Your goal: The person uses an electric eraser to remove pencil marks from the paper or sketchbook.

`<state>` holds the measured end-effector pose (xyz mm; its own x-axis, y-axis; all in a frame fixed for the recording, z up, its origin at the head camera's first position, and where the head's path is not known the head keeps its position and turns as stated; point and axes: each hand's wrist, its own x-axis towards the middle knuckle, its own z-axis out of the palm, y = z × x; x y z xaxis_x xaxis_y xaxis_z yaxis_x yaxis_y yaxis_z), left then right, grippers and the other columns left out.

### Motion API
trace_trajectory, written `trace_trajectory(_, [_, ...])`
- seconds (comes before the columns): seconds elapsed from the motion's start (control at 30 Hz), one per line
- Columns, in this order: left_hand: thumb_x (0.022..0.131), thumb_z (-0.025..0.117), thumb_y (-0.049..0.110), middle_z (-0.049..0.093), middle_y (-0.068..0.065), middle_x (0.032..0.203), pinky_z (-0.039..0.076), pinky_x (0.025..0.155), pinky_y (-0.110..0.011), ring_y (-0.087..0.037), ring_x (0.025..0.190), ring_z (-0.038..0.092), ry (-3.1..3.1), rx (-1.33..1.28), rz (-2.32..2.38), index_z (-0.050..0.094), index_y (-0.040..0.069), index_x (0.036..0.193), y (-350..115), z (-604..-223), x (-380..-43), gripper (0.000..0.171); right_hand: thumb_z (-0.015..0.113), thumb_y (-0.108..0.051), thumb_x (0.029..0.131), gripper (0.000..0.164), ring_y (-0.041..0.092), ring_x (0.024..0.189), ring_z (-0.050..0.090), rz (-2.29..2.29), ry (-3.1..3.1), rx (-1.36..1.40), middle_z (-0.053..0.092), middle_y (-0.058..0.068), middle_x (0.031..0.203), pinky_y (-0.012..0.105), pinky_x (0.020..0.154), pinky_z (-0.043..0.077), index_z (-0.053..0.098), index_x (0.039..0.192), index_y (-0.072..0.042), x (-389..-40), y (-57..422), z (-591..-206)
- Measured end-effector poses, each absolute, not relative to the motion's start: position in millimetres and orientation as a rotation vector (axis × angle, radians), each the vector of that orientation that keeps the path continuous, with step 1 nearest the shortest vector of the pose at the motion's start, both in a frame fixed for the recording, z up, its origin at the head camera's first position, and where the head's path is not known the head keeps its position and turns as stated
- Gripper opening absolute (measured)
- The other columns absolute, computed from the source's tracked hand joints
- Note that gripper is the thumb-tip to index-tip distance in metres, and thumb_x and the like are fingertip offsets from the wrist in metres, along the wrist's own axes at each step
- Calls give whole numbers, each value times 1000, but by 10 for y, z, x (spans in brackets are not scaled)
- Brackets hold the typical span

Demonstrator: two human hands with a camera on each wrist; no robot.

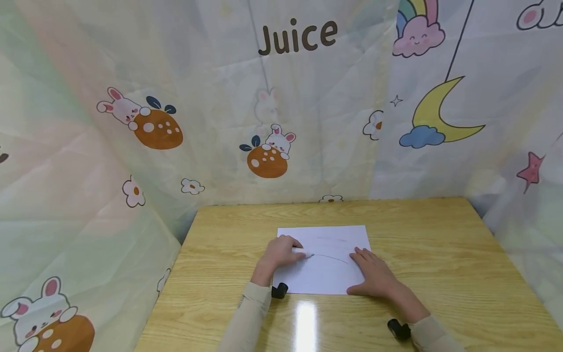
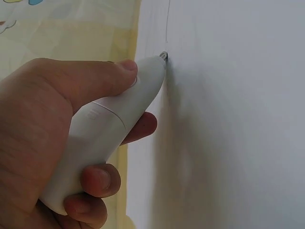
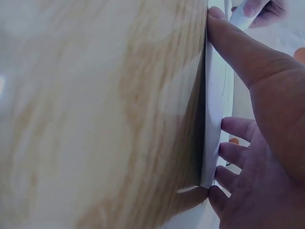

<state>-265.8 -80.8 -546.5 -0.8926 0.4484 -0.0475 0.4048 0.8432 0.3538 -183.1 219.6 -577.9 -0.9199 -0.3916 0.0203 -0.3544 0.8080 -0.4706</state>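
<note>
A sheet of white paper (image 1: 321,278) lies on the wooden table. My left hand (image 1: 281,252) grips a smooth white handheld tool (image 2: 119,107), the thumb on top near its front. The tool's small metal tip (image 2: 164,56) meets the paper. From the tip a thin curved line (image 1: 332,258) runs rightward across the sheet, and a fainter line (image 1: 332,239) shows above it. With spread fingers my right hand (image 1: 376,274) rests on the paper's right side, its thumb (image 3: 233,43) near the close corner. In the right wrist view the paper's edge (image 3: 207,109) looks slightly raised.
The wooden table (image 1: 220,303) extends around the sheet on all sides. Printed cloth (image 1: 211,122) with bunnies and flowers hangs behind it and at both sides. A black wrist device (image 1: 279,291) sits by the left wrist, another (image 1: 398,330) by the right.
</note>
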Motion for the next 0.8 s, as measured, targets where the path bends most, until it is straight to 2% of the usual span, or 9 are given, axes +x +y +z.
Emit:
trace_trajectory(0.3, [83,75,41,70,12,89,49,70,-27,-6,84,62,2897,650,561,79,22,94,-795,-5479,-2634,23,79,-62,67,102,47,136,28,-725,2918,-623,35,24,149,63,103,26,47,140,0,-1851,2225,-5801])
trace_trajectory(0.8, [83,74,43,70,15,90,48,74,-29,-8,88,62,2889,701,511,79,25,95,-700,-5478,-2679,21,79,-63,66,102,46,136,28,-713,2924,-607,36,23,149,62,105,25,47,140,0,-1846,2211,-5812])
